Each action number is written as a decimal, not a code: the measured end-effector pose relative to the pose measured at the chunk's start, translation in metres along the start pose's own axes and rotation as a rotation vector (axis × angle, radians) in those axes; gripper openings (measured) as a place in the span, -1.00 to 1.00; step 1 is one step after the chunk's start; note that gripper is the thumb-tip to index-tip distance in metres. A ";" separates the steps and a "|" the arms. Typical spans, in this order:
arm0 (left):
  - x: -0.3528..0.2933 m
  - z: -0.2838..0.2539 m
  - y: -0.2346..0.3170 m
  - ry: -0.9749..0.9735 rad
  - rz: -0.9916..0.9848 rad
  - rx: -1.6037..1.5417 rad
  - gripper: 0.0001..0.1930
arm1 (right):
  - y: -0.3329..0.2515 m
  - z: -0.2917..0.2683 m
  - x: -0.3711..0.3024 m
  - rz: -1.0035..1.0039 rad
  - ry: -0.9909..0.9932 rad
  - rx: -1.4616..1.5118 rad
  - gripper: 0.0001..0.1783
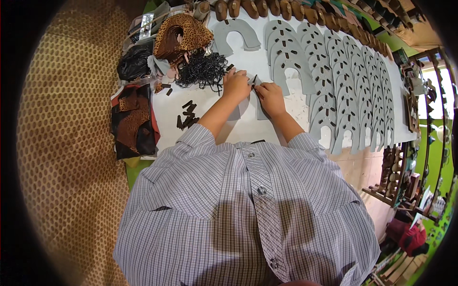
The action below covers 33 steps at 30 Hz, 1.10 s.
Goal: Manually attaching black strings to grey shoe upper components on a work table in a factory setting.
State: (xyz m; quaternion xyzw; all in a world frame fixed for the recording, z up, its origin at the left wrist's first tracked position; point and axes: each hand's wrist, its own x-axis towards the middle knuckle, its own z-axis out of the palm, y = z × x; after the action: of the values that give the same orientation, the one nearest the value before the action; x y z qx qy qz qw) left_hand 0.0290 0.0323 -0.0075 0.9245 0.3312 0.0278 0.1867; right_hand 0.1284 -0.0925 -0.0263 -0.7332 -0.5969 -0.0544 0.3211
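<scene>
My left hand (pixel 237 86) and my right hand (pixel 271 98) meet over the white table, fingers bent and pinched close together. Between them is a grey U-shaped piece (pixel 262 112), like a cut shoe upper, its two legs hanging down toward me. A small dark strip (pixel 254 79) stands up at the fingertips; which fingers grip it is hard to make out. Just left of my left hand lies a tangled heap of black cord (pixel 201 69). Loose dark brown tabs (pixel 189 115) lie in a little pile left of my left forearm.
Overlapping rows of grey U-shaped pieces with dark tabs (pixel 341 86) cover the table's right side. Brown shoe lasts (pixel 286 9) line the back edge. At left are a leopard-print bundle (pixel 181 35), a black plastic bag (pixel 135 62) and dark patterned scraps (pixel 135 119). A patterned curtain (pixel 71 143) hangs left.
</scene>
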 end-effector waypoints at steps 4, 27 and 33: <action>-0.004 0.006 -0.004 0.127 0.070 -0.051 -0.65 | -0.001 0.000 0.000 -0.002 -0.017 -0.008 -0.82; -0.009 0.005 0.008 0.165 0.048 0.004 -0.75 | 0.000 -0.001 -0.002 0.033 -0.039 0.019 -0.81; -0.009 -0.002 -0.003 0.065 -0.020 -0.030 -0.65 | -0.001 -0.004 -0.001 0.076 -0.070 0.055 -0.79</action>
State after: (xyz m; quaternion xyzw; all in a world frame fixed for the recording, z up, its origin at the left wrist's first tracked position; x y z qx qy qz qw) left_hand 0.0195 0.0294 -0.0059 0.9168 0.3458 0.0609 0.1901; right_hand 0.1284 -0.0949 -0.0230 -0.7477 -0.5807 -0.0003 0.3220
